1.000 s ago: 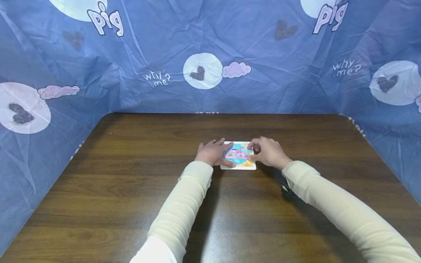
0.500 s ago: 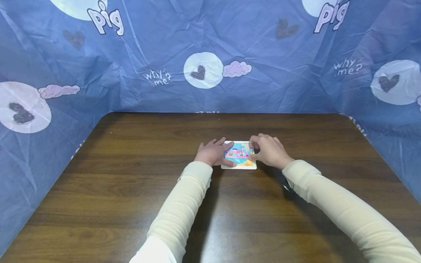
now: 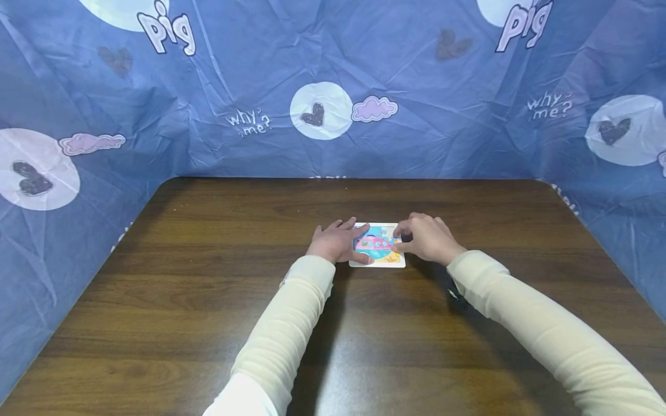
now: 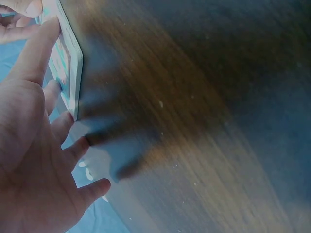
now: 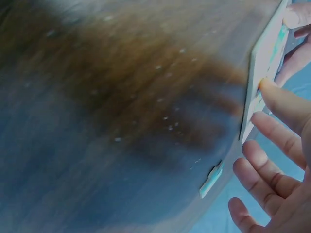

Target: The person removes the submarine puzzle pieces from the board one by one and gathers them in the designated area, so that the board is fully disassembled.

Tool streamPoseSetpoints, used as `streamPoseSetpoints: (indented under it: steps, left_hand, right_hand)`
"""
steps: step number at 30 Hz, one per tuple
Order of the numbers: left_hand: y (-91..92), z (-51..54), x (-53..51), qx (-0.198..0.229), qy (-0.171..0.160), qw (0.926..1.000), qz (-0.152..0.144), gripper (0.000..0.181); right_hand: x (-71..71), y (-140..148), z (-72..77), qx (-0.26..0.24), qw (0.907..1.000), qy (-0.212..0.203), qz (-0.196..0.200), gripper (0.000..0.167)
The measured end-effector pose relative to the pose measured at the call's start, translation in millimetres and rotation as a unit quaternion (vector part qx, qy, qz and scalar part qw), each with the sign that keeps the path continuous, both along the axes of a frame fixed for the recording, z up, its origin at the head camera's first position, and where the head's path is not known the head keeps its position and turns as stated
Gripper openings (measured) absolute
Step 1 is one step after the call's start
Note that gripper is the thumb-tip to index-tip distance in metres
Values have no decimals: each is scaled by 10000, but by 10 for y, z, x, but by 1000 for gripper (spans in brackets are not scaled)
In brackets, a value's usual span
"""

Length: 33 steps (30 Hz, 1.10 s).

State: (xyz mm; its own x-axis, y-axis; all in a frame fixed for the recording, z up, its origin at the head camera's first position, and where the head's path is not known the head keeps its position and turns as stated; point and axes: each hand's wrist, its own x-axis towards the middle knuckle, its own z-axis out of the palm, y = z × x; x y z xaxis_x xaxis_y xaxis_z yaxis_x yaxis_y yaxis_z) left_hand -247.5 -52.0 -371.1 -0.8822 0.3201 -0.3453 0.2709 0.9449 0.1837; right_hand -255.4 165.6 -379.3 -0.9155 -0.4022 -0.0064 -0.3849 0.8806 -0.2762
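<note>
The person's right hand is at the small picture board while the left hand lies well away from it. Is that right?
Not quite: the left hand is at the small picture board too, its thumb and index finger over the left side, as the head view shows.

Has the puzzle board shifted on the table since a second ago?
No visible shift: in the head view, the puzzle board lies the same way against the table's far edge.

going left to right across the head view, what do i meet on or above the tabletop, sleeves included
Left cream sleeve → left hand → white-edged picture puzzle → right hand → right cream sleeve
</note>
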Motion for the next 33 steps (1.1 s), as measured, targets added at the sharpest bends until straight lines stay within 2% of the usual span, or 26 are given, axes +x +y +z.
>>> streamPoseSetpoints:
  steps: [13, 22, 26, 29, 33]
  left_hand:
    - [5, 28, 17, 19, -13, 10000, -8, 85]
    - [2, 22, 7, -45, -30, 10000, -12, 85]
    - [-8, 20, 5, -43, 0, 10000, -31, 85]
    - [-11, 16, 4, -35, 12, 10000, -43, 85]
    - [-6, 13, 4, -23, 16, 10000, -45, 85]
  right_hand:
    - [-84, 62, 11, 25, 9979, -147, 632, 33]
    - [-88, 25, 31, 232, 9985, 73, 480, 30]
    - [-87, 12, 40, 384, 9974, 238, 562, 29]
    - [-100, 12, 32, 180, 9979, 163, 603, 27]
    - [-140, 36, 11, -431, 9974, -168, 558, 22]
